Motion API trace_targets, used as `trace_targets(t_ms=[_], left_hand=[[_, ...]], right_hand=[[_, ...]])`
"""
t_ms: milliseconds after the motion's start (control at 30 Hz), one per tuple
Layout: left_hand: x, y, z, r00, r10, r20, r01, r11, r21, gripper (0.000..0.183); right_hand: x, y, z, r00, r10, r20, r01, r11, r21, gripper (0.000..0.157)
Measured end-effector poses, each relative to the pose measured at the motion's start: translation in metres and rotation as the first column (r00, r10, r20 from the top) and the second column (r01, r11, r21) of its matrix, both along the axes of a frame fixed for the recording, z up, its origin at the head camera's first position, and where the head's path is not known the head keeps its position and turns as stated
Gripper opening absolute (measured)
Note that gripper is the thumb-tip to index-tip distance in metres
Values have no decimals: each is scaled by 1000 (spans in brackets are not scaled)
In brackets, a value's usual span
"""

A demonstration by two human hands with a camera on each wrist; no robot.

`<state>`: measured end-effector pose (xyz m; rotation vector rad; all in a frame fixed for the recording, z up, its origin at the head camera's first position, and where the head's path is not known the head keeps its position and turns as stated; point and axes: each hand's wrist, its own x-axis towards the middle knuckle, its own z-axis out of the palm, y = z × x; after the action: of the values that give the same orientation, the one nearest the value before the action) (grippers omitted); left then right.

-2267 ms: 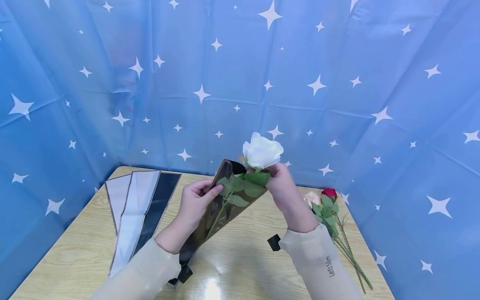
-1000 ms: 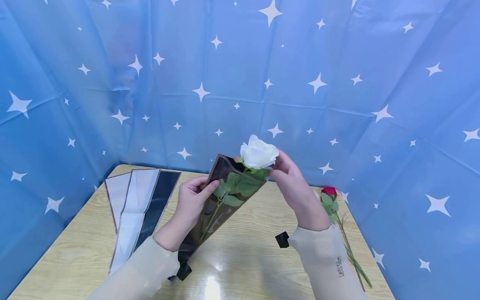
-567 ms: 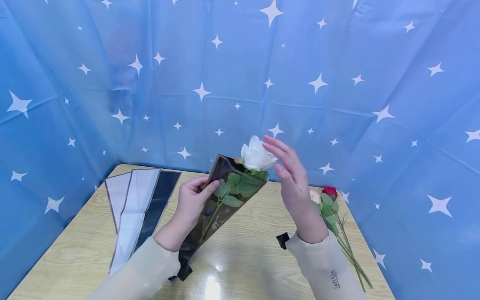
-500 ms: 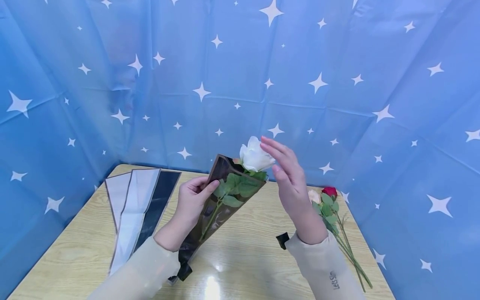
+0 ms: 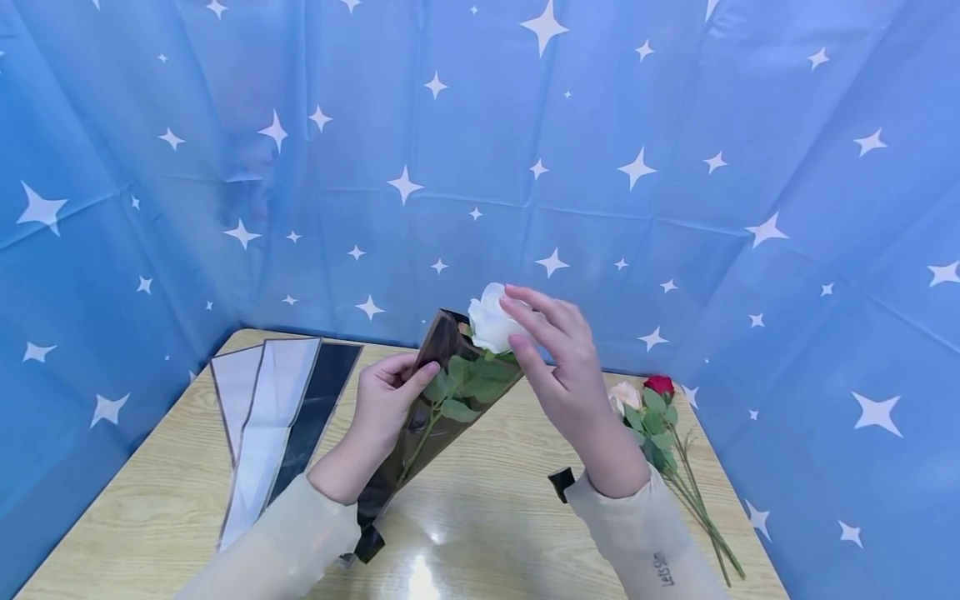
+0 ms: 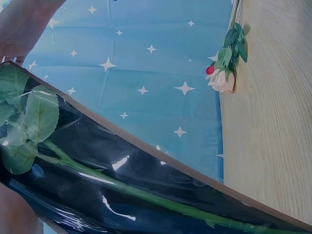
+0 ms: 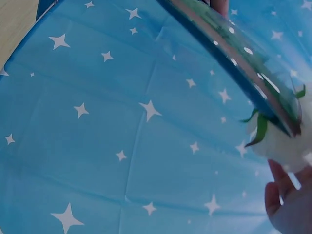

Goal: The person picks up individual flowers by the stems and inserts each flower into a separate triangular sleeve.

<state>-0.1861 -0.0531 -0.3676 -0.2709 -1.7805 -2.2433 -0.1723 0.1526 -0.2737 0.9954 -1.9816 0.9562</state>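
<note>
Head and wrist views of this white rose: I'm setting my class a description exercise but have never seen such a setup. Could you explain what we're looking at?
There is no machine here: a person works with two bare hands. One camera, worn on the head, looks forward and down over everything; each wrist carries another, giving close-ups of that hand's work.

The left hand pinches the side of a dark, see-through flower sleeve. Inside is the stem of a white rose, its bloom showing at the top. The right hand has its fingers at that bloom.

On the wooden table, two pale sleeves and a black sleeve lie to the left; a pale pink rose and a red rose lie to the right. Behind hangs a blue star-patterned curtain.
</note>
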Motion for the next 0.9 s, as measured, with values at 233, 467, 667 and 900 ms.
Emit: trace_targets(t_ms=[233,467,667,900], left_hand=[[0,2,-3,1000,-26,-17,26,1000,-14,16],[0,4,-4,1000,-22,-2,22,1000,10,17],[0,4,-2,1000,-15,4,15,1000,17,19],[1,3,-2,1000,11,16,-11,999,35,11]], right_hand=[[-2,-6,0,991,-133,-2,133,989,-64,28],[-2,-10,-7,990,-137,16,137,990,-14,26],[0,-13,-9,994,-107,34,106,994,23,28],[1,-11,-11,997,-71,-1,71,997,-1,31]])
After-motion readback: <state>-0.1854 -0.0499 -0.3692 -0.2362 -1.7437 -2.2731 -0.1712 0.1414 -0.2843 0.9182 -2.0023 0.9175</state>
